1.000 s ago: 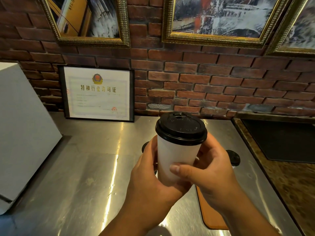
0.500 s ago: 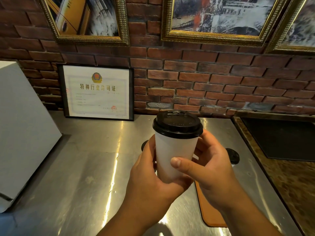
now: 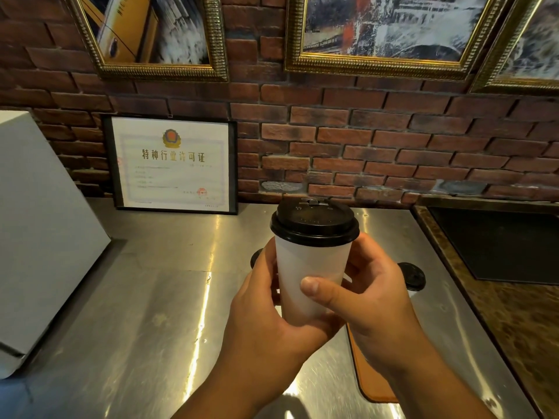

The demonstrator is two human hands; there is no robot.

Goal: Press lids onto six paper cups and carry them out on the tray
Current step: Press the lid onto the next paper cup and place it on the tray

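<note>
White paper cup (image 3: 308,276), black lid (image 3: 314,222) on, upright

Orange tray (image 3: 369,380) and far black lid (image 3: 413,276) are mostly hidden

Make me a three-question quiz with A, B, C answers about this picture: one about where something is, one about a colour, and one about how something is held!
1. Where is the certificate?
A. Leaning on the wall, left of the cup
B. Lying flat on the tray
C. Hanging above the paintings

2. What colour is the lid on the cup?
A. White
B. Black
C. Red

3. How is the cup held?
A. It stands alone on the counter
B. By one hand only
C. By both hands

Answers:
1 A: the certificate's frame stands against the bricks, left of the cup.
2 B: the lid is black on top of the white cup.
3 C: the left hand and the right hand both wrap round the cup.
</note>
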